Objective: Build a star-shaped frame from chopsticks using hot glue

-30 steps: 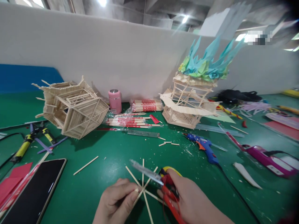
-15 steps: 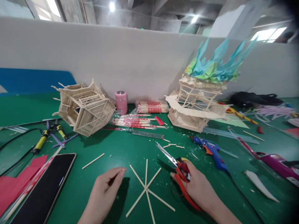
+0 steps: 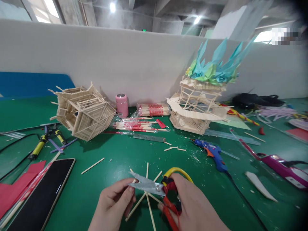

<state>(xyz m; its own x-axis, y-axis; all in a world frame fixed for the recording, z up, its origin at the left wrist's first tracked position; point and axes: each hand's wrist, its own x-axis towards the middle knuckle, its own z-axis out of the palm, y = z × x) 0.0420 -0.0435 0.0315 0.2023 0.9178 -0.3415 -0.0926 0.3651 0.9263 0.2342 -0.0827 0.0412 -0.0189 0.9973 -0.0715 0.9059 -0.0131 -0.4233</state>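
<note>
Thin wooden sticks joined as a star (image 3: 148,205) lie on the green table between my hands. My right hand (image 3: 190,202) grips scissors (image 3: 150,187) with red and yellow handles. Their blades are apart and reach left across the star's upper part, close to my left fingertips. My left hand (image 3: 117,199) is closed in a pinch at the star's left side. A pale bit shows by its fingertips, but I cannot tell whether it is a star arm or a separate piece. The blades and fingers partly hide the star's centre and upper-left arm.
A loose stick (image 3: 92,166) and a phone (image 3: 48,192) lie left. Behind stand a stick-built model (image 3: 93,118), a pink flask (image 3: 122,106), stick bundles (image 3: 154,110) and a paper-topped model (image 3: 190,122). A blue glue gun (image 3: 211,150) and its cord are right.
My right hand has brought the scissors left and over the star, blades now spread. My left hand has moved right to meet the blade tips. The view has shifted slightly.
</note>
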